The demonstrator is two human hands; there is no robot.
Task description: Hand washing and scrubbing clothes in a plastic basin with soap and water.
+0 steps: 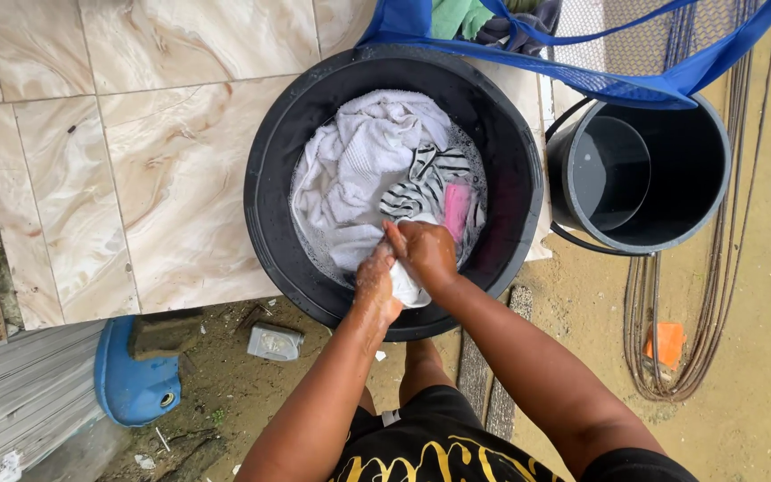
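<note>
**Washing by hand, most laundry not yet scrubbed**

While both hands squeeze one white cloth (pixel 406 286) at the near rim of the black tub (pixel 265 178), left hand (pixel 377 284) and right hand (pixel 426 252) closed on it, the towel (pixel 359 161), striped piece (pixel 421 183) and pink item (pixel 455 210) lie soaking. The grey bucket (pixel 698 170) holds no laundry.

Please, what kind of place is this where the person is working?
Probably an outdoor yard used for hand laundry. A black basin of soapy clothes sits on a tiled slab, a grey bucket stands on bare sandy ground, and a blue mesh laundry bag hangs above.
</note>
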